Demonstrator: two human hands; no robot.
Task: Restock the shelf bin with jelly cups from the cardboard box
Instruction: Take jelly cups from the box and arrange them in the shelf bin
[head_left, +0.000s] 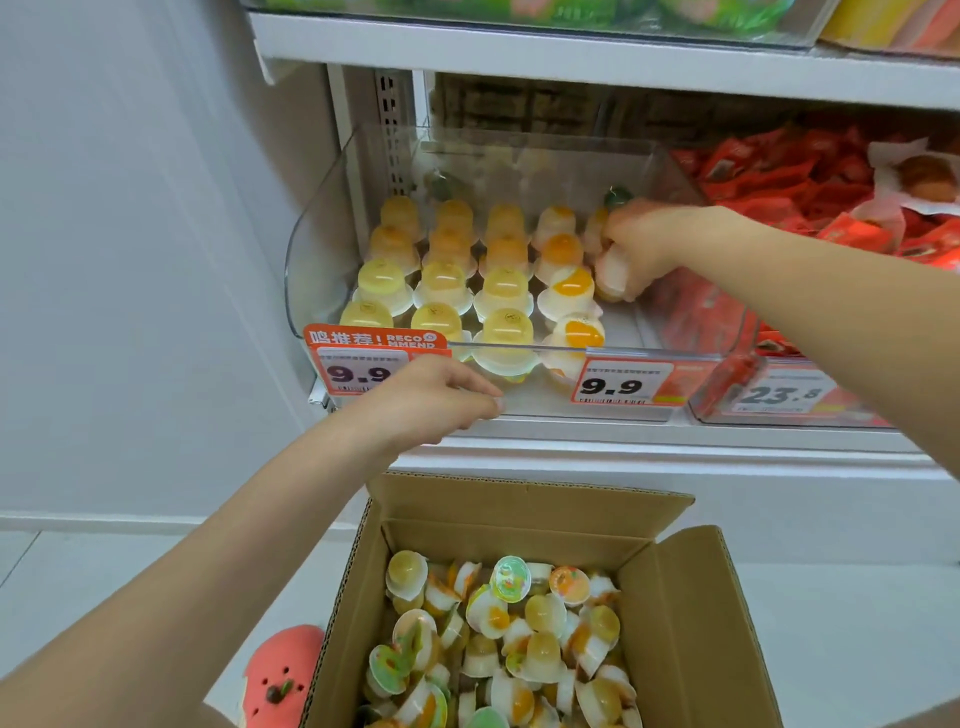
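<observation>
A clear plastic shelf bin (317, 249) holds several upside-down jelly cups (506, 291) in neat rows, yellow at the left and orange-centred at the right. Inside the bin's right side, my right hand (644, 244) is closed around a white jelly cup (615, 273), low among the right-hand rows. My left hand (431, 397) hovers in front of the bin's front edge by the price tags, fingers curled, nothing visible in it. An open cardboard box (691, 623) below holds several loose jelly cups (519, 634) in a heap.
Price tags (618, 384) line the shelf edge. To the right, a second bin (795, 400) holds red snack packets (779, 192). Another shelf (519, 47) hangs above. A white wall is at the left; a pink shoe (280, 670) sits by the box.
</observation>
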